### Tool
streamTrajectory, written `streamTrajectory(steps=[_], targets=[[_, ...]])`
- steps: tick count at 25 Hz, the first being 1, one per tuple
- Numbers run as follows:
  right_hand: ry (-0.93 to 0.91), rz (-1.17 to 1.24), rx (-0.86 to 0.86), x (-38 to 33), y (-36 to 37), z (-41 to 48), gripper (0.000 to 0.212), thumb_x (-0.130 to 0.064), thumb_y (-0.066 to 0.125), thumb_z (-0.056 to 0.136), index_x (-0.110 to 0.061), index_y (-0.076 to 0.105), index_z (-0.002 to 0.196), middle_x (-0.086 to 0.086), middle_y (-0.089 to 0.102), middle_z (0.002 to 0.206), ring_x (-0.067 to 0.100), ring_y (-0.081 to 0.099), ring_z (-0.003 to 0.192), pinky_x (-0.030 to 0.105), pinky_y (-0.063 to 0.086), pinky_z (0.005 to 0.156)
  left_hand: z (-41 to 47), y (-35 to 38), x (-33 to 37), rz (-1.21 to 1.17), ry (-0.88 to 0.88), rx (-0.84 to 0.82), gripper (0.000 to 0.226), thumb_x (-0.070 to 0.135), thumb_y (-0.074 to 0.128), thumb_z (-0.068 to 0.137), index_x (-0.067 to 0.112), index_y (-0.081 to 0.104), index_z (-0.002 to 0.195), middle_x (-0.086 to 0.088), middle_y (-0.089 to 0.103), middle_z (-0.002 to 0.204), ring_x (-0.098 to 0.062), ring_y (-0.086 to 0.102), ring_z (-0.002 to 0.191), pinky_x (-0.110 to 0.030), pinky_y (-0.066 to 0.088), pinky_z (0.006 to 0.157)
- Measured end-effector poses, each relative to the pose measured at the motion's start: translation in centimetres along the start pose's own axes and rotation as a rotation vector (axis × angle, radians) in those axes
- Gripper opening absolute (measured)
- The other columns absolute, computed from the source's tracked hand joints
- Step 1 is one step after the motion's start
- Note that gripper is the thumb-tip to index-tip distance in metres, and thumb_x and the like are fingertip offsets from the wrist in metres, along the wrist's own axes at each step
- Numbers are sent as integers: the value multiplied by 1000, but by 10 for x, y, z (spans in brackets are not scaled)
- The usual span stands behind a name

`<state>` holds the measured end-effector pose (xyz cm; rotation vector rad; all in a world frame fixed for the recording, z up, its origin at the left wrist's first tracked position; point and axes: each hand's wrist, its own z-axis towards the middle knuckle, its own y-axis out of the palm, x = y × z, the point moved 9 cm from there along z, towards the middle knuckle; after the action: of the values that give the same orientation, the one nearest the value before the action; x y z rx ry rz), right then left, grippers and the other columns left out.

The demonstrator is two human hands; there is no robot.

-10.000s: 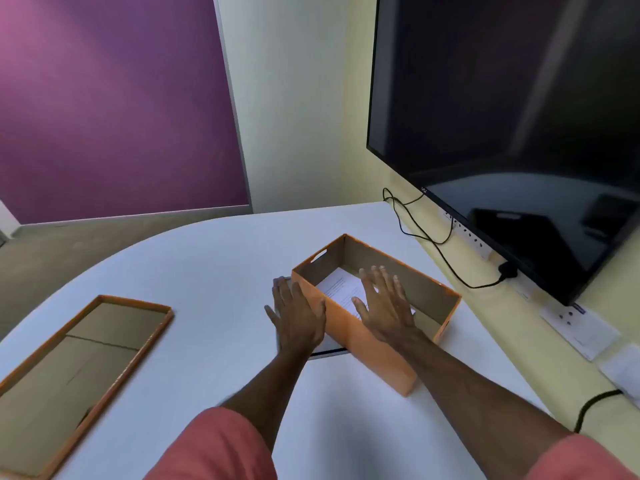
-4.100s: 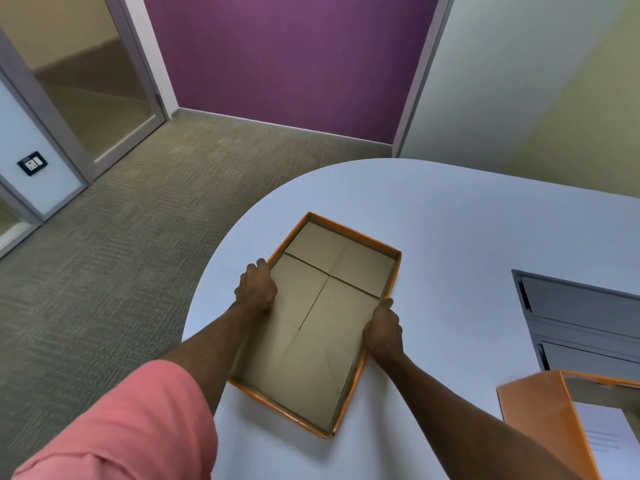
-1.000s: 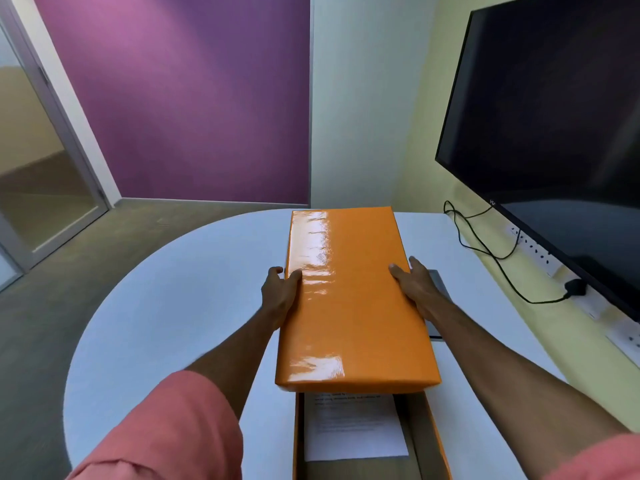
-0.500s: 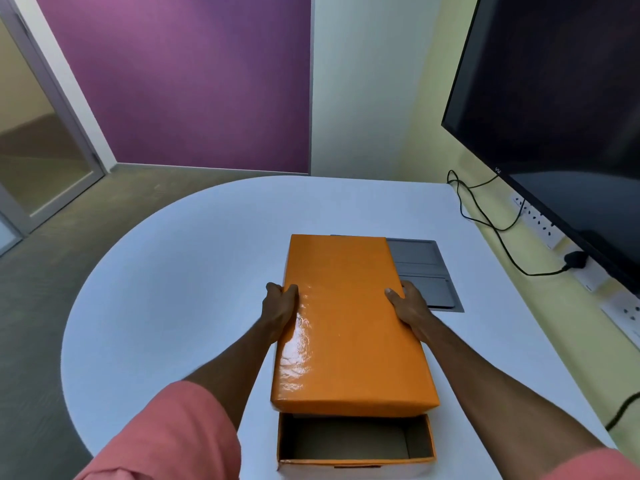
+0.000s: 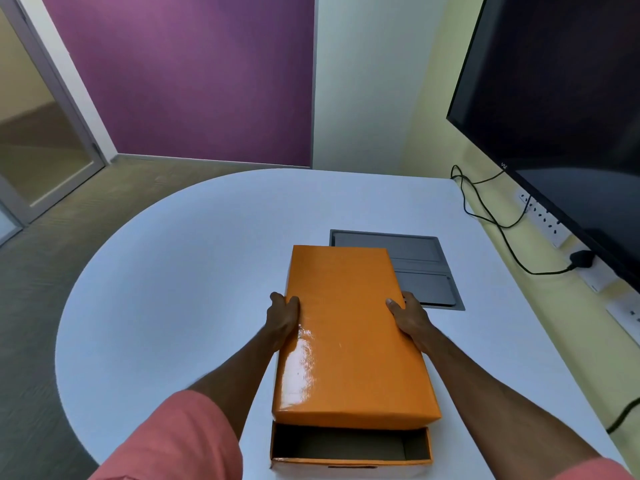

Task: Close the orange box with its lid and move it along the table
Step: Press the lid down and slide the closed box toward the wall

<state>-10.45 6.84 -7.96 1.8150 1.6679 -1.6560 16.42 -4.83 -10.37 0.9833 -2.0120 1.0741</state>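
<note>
The glossy orange lid (image 5: 346, 327) lies lengthwise over the orange box (image 5: 349, 460), top side up. It covers most of the box; the near end of the box still shows open, with its brown inside visible. My left hand (image 5: 282, 317) grips the lid's left long edge. My right hand (image 5: 408, 317) grips its right long edge. Both hold it about midway along. The box's contents are hidden under the lid.
The box stands on a white rounded table (image 5: 194, 271). A grey flush panel (image 5: 415, 268) is set in the table just beyond the lid. A large dark screen (image 5: 561, 109) hangs on the right wall, with black cables (image 5: 498, 220) and sockets below it.
Both hands have brought the lid from the table's left side, turned top up, over the box. In the last second it has dropped lower and closer onto the box.
</note>
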Motion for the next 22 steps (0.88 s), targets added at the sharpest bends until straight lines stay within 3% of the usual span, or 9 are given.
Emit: streamTrajectory(steps=[7, 13, 18, 22], targets=[[15, -15, -48, 9, 2, -14, 55, -37, 48, 99, -13, 35, 146, 16, 46, 146, 35, 50, 128, 50, 42, 108, -12, 0, -12, 4, 2, 15, 40, 33, 38, 101, 6, 38, 131, -18, 56, 129, -27, 58, 97, -38, 49, 83], [-2, -31, -53, 19, 1, -33, 52, -33, 47, 100, -12, 37, 146, 16, 49, 144, 35, 50, 128, 49, 42, 108, -29, 0, -22, 36, 31, 39, 42, 33, 39, 101, 6, 42, 133, -17, 56, 131, -29, 59, 104, -35, 46, 85], [-15, -88, 13, 31, 3, -52, 55, -39, 44, 99, -6, 37, 143, 19, 50, 142, 37, 51, 126, 46, 43, 104, -49, 1, -26, 117, 110, 63, 51, 40, 39, 101, 6, 39, 139, -17, 53, 140, -36, 56, 123, -44, 45, 102], [32, -148, 29, 48, 8, -66, 70, -57, 42, 94, -7, 34, 142, 20, 51, 139, 40, 52, 123, 50, 45, 101, -68, 2, -40, 248, 64, 134, 60, 51, 36, 98, 8, 37, 140, -18, 53, 141, -39, 56, 123, -52, 46, 104]])
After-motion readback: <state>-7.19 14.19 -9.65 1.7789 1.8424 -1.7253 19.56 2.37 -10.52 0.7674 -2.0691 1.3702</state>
